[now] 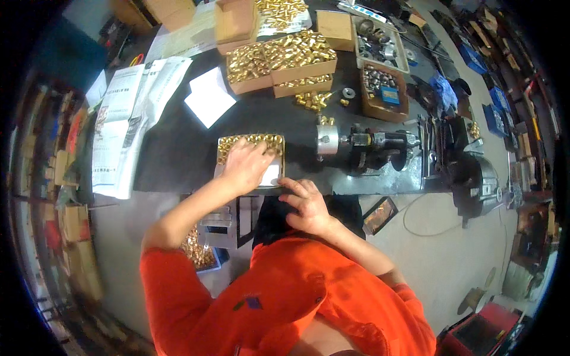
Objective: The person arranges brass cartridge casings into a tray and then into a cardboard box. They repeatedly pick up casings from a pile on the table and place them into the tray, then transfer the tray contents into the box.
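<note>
A small open cardboard box [221, 172] stands at the front edge of the dark bench. Brass fittings [225, 144] line its far part in rows, and a white sheet [270, 175] shows in its near part. Over the fittings, my left hand [245, 164] bends its fingers down, closed at a brass fitting near the far right corner; the fingertips are partly hidden. My right hand [307, 204] hangs by the box's near right corner. Its index finger touches the corner, and the other fingers are apart and loosely bent, holding nothing.
Cardboard boxes heaped with brass fittings [301, 50] stand farther back, with loose fittings [313, 99] before them. A chuck mechanism [328, 141] sits right of my box, wrenches [428, 148] beyond it. White paper [209, 99] and newspaper [119, 124] lie left. Below is a blue bin [209, 261].
</note>
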